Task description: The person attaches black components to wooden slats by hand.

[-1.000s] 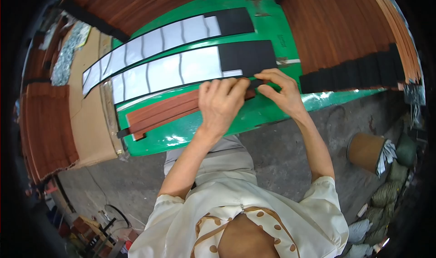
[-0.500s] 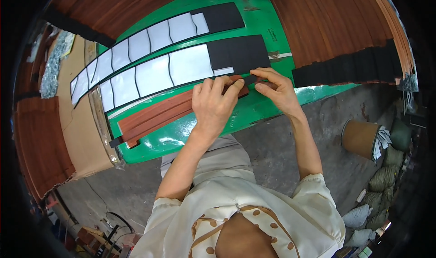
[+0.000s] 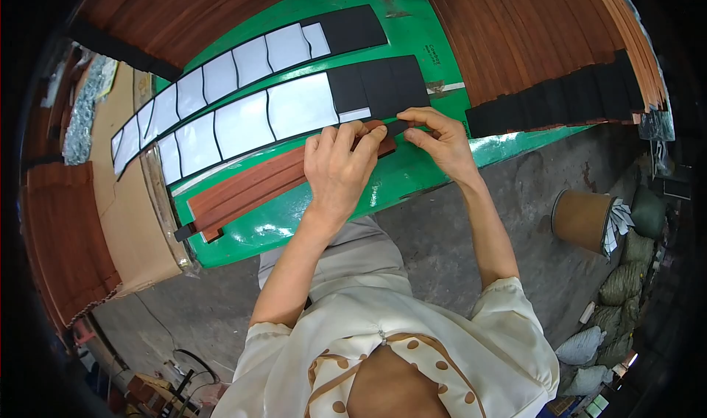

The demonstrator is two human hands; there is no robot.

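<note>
Left hand (image 3: 340, 164) grips brown strip (image 3: 254, 193); right hand (image 3: 440, 142) pinches its black end (image 3: 396, 128). Uneven pull could crease or skew it.

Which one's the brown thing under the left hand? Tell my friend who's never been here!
On the big green tabletop, look along the edge at the bottom. There, a long, narrow, reddish-brown piece lies slantwise with the left hand on it. It's much slimmer than the wide brown stacks nearby, and unlike the two long strips beside it, it shows no white sections.
</note>
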